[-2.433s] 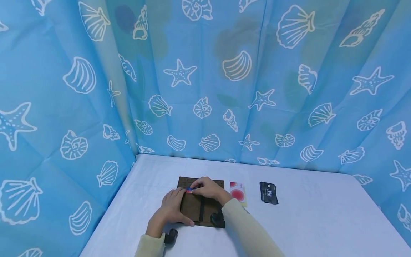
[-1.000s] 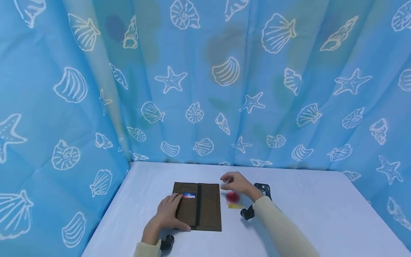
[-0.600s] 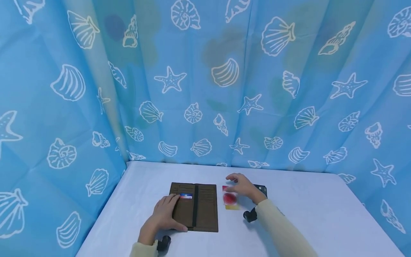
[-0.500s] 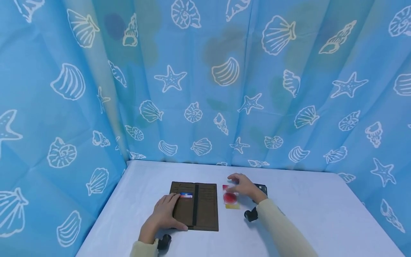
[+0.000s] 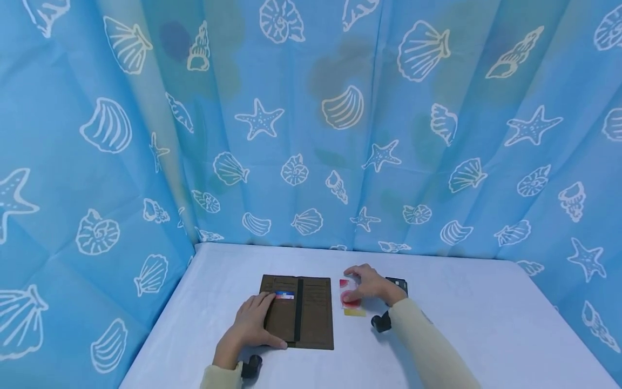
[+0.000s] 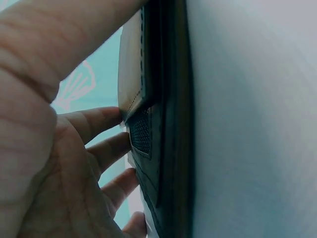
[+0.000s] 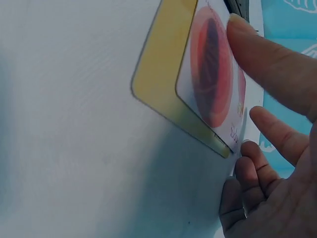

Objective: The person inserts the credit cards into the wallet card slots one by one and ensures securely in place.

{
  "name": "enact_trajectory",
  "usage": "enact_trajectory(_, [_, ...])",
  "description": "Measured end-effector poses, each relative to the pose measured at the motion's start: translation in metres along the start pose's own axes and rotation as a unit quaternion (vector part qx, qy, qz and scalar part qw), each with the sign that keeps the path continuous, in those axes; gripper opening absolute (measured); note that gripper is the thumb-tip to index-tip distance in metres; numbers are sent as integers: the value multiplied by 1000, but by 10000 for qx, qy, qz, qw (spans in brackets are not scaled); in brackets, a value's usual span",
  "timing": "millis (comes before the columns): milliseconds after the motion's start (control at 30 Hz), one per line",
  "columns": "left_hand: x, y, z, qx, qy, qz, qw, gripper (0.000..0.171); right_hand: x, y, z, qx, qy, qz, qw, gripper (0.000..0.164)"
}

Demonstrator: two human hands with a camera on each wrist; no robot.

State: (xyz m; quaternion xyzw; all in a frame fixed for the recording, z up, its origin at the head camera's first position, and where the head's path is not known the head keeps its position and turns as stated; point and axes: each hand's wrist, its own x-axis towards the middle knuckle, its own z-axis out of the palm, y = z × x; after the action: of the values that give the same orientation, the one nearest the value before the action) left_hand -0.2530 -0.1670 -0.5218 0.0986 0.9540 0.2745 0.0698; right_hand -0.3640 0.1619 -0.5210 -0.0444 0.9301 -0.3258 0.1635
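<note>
An unfolded brown wallet [image 5: 316, 319] lies on the table, a dark strap [image 5: 298, 310] running down its middle. From a slot in its left half shows a blue and red card [image 5: 285, 295]. My left hand [image 5: 250, 324] rests along the wallet's left side, thumb at the near edge; in the left wrist view its fingertips touch the wallet. My right hand [image 5: 371, 283] is over a white card with a red circle [image 7: 213, 64], thumb at the card and fingers loosely bent past its far side. A yellow card [image 7: 163, 64] lies partly beneath it.
Black cards [image 5: 399, 283] lie just right of my right hand, partly hidden by it. The white tabletop [image 5: 486, 319] stretches right. Blue curtains [image 5: 311, 135] with shell prints stand behind and to the left.
My right hand has left the blue and red card in the wallet slot, moved right to the loose cards, and lowered its thumb to the white one. My left hand stays on the wallet.
</note>
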Motion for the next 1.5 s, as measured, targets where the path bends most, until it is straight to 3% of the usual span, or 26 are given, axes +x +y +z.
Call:
enact_trajectory(600, [4,0,-4,36,-2,-7,10000,119,4,-7,1,-235,121,28,9996,54])
enact_trajectory(967, [2,-3,-6,117,1,29,9999,118,1,-14,5,291,298,1,9991,48])
enact_trajectory(1300, [1,-2,-2,91,-62,40,9999,118,6,-15,1,21,479,-280,9985,48])
enact_trajectory(1500, [1,-3,0,33,-11,17,10000,118,9,-15,-4,306,692,-403,9963,39])
